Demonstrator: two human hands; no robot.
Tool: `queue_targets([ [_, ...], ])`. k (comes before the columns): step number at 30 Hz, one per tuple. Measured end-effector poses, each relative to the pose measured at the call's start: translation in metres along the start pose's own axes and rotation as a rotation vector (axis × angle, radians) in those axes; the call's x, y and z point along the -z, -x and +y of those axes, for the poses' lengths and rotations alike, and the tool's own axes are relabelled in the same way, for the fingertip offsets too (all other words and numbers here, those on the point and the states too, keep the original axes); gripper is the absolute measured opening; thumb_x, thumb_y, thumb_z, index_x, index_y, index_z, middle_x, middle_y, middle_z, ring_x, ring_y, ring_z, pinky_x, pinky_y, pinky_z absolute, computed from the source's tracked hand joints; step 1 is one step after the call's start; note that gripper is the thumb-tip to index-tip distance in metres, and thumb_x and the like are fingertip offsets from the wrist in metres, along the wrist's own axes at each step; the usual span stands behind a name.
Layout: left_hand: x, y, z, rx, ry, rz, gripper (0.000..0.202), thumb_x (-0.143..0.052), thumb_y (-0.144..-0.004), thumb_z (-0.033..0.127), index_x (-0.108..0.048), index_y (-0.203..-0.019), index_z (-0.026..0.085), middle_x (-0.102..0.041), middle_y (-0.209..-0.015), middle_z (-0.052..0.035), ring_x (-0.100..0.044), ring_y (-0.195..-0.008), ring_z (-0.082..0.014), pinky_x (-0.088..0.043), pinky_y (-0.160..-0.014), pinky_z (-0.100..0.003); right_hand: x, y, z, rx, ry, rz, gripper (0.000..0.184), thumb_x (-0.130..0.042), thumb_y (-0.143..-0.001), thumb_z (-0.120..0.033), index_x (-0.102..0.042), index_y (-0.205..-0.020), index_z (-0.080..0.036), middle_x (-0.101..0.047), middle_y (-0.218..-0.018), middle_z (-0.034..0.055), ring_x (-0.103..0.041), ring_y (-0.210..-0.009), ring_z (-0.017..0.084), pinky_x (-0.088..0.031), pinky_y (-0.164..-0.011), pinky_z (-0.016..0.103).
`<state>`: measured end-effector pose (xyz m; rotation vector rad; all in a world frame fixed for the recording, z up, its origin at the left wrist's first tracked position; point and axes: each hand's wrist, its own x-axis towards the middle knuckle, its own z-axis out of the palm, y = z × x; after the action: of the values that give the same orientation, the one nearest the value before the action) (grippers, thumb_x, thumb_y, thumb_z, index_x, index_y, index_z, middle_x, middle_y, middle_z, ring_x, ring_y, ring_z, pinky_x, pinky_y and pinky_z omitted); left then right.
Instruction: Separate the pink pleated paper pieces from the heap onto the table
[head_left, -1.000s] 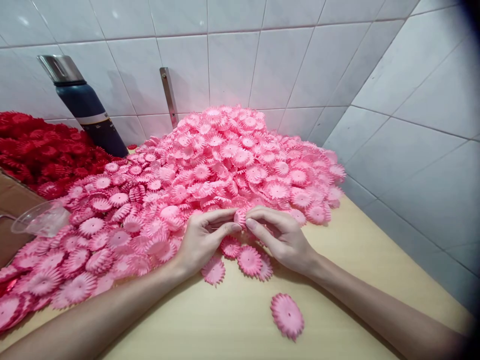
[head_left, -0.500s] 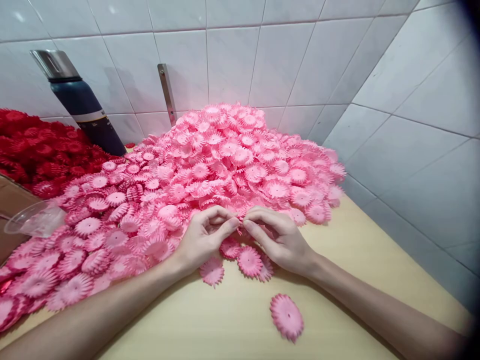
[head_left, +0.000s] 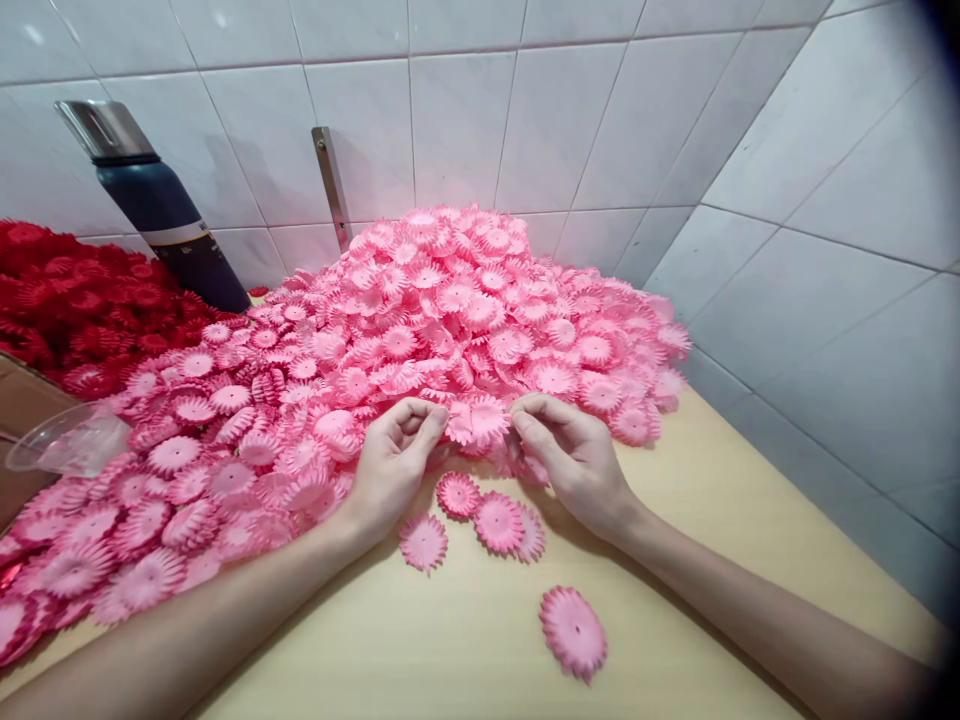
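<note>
My left hand [head_left: 399, 458] is closed in a pinch at the left edge of a light pink fabric flower piece [head_left: 480, 420] with a fringed rim. At its right edge, the thumb and forefinger of my right hand [head_left: 571, 455] are pinched too. The piece is stretched out between the hands in front of a big heap of pink flower pieces [head_left: 465, 300]. Below the hands, a small dark pink flower piece [head_left: 457, 495] lies beside a pair of overlapping flower pieces [head_left: 499, 522]. Another flower piece [head_left: 424, 542] rests to their left, and a larger one [head_left: 573, 632] nearer me.
A dark blue bottle [head_left: 172, 225] with a steel cap stands at the back left, beside a red heap [head_left: 90, 300]. A clear plastic cup [head_left: 71, 440] and a cardboard box [head_left: 30, 405] are at the left edge. White tiled walls [head_left: 810, 300] bound the table [head_left: 420, 650].
My hands have moved apart from a fingertip-to-fingertip pinch, and a flower piece now shows spread between them. The loose pieces below are less covered.
</note>
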<state>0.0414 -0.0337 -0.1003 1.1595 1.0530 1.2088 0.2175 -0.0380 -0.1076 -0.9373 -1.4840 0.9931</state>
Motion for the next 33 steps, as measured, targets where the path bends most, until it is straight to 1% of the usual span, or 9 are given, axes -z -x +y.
queue_targets([
  [4, 0.001, 0.0, -0.001, -0.045, 0.053, 0.003, 0.02, -0.067, -0.08, 0.033, -0.059, -0.076, 0.015, -0.056, -0.068, 0.0029, -0.052, -0.061, -0.0075, -0.046, -0.06, -0.018, 0.003, -0.001, 0.007, 0.005, 0.018, 0.112, 0.02, -0.055, -0.088, -0.034, -0.056, -0.075, -0.019, -0.053, -0.064, -0.0005, -0.049, -0.055, 0.013, -0.042, -0.051, 0.025],
  [9, 0.002, -0.002, -0.002, -0.037, 0.188, 0.114, 0.018, -0.065, -0.082, 0.032, -0.058, -0.077, 0.016, -0.06, -0.075, 0.002, -0.06, -0.068, -0.01, -0.053, -0.069, -0.024, 0.011, -0.009, 0.023, -0.065, -0.074, 0.275, 0.017, -0.05, -0.089, -0.031, -0.054, -0.076, -0.021, -0.052, -0.061, -0.0016, -0.05, -0.053, 0.015, -0.043, -0.05, 0.027],
  [12, 0.001, -0.001, 0.0, -0.076, 0.004, 0.103, 0.015, -0.068, -0.079, 0.03, -0.065, -0.08, 0.015, -0.066, -0.085, -0.0024, -0.063, -0.078, -0.0138, -0.053, -0.076, -0.026, 0.01, -0.008, 0.021, 0.021, -0.016, 0.277, 0.015, -0.054, -0.086, -0.026, -0.059, -0.073, -0.02, -0.061, -0.079, 0.0033, -0.058, -0.074, 0.018, -0.048, -0.067, 0.031],
  [15, 0.0, 0.001, 0.002, -0.13, -0.147, 0.046, 0.013, -0.068, -0.078, 0.028, -0.068, -0.079, 0.015, -0.068, -0.103, -0.0075, -0.063, -0.093, -0.0185, -0.05, -0.083, -0.028, 0.007, -0.003, 0.013, 0.153, 0.027, 0.208, 0.017, -0.054, -0.084, -0.021, -0.061, -0.069, -0.02, -0.065, -0.104, 0.0072, -0.059, -0.101, 0.025, -0.044, -0.091, 0.04],
  [17, 0.0, 0.001, 0.002, -0.161, -0.2, 0.019, 0.011, -0.067, -0.08, 0.026, -0.069, -0.078, 0.015, -0.068, -0.104, -0.0084, -0.063, -0.096, -0.0197, -0.049, -0.085, -0.029, 0.007, -0.001, 0.009, 0.184, -0.016, 0.158, 0.019, -0.053, -0.082, -0.017, -0.06, -0.064, -0.02, -0.067, -0.107, 0.0075, -0.059, -0.104, 0.027, -0.042, -0.094, 0.044],
  [21, 0.001, -0.001, 0.002, -0.229, -0.28, 0.005, 0.009, -0.066, -0.081, 0.023, -0.069, -0.079, 0.015, -0.068, -0.095, -0.0075, -0.063, -0.092, -0.0186, -0.049, -0.085, -0.028, 0.011, -0.001, 0.013, 0.056, -0.219, 0.146, 0.023, -0.05, -0.076, -0.012, -0.06, -0.057, -0.02, -0.069, -0.081, 0.0063, -0.063, -0.078, 0.024, -0.05, -0.073, 0.04],
  [24, 0.001, -0.002, 0.002, -0.262, -0.326, -0.007, 0.009, -0.066, -0.081, 0.023, -0.07, -0.079, 0.015, -0.068, -0.093, -0.0074, -0.063, -0.09, -0.0178, -0.049, -0.082, -0.027, 0.012, -0.003, 0.017, -0.018, -0.284, 0.14, 0.021, -0.053, -0.077, -0.015, -0.06, -0.057, -0.019, -0.061, -0.065, 0.0033, -0.056, -0.057, 0.017, -0.044, -0.051, 0.031],
  [29, 0.001, 0.0, 0.003, -0.281, -0.355, -0.019, 0.009, -0.066, -0.081, 0.022, -0.071, -0.079, 0.015, -0.068, -0.091, -0.0071, -0.064, -0.09, -0.0178, -0.05, -0.082, -0.027, 0.006, -0.002, 0.01, -0.073, -0.171, 0.063, 0.023, -0.064, -0.08, -0.025, -0.058, -0.059, -0.017, -0.055, -0.052, -0.0007, -0.051, -0.047, 0.013, -0.042, -0.046, 0.028],
  [33, 0.001, 0.001, 0.003, -0.286, -0.327, -0.044, 0.008, -0.067, -0.08, 0.022, -0.07, -0.077, 0.015, -0.067, -0.087, -0.0058, -0.063, -0.084, -0.0165, -0.051, -0.077, -0.026, -0.002, 0.0, 0.002, -0.134, -0.056, 0.023, 0.022, -0.079, -0.068, -0.027, -0.06, -0.064, -0.017, -0.055, -0.05, -0.0037, -0.049, -0.042, 0.009, -0.037, -0.04, 0.022],
])
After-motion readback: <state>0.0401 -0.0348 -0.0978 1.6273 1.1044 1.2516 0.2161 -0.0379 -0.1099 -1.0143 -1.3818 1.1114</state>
